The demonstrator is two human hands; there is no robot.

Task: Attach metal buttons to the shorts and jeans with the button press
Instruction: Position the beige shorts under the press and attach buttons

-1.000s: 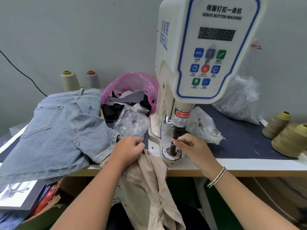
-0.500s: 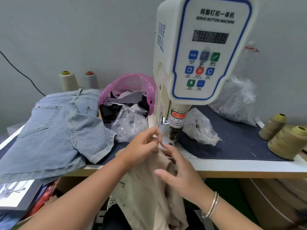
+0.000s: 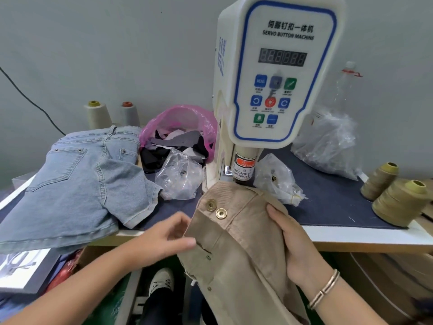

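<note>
The beige shorts [image 3: 236, 233] are lifted up in front of the button press [image 3: 276, 78], with their waistband just below the press's plunger [image 3: 243, 171]. Two brass metal buttons [image 3: 211, 204] [image 3: 221, 213] sit side by side on the waistband. My right hand [image 3: 297, 245] grips the shorts' right side, thumb on top. My left hand [image 3: 164, 238] is at the shorts' left edge, fingers apart and blurred, fingertips touching the cloth. The light-blue denim shorts [image 3: 77, 184] lie in a heap on the table's left side.
A pink bag of cloth scraps [image 3: 180, 118] and a clear bag [image 3: 180, 177] lie left of the press; two more clear bags [image 3: 276, 181] [image 3: 328, 141] lie to its right. Thread cones stand at far right [image 3: 398, 202] and back left [image 3: 96, 114]. Table edge [image 3: 351, 238] runs in front.
My right hand left the die and took the shorts' right side. The shorts were raised and turned, so the two buttons now face me. My left hand loosened its grip.
</note>
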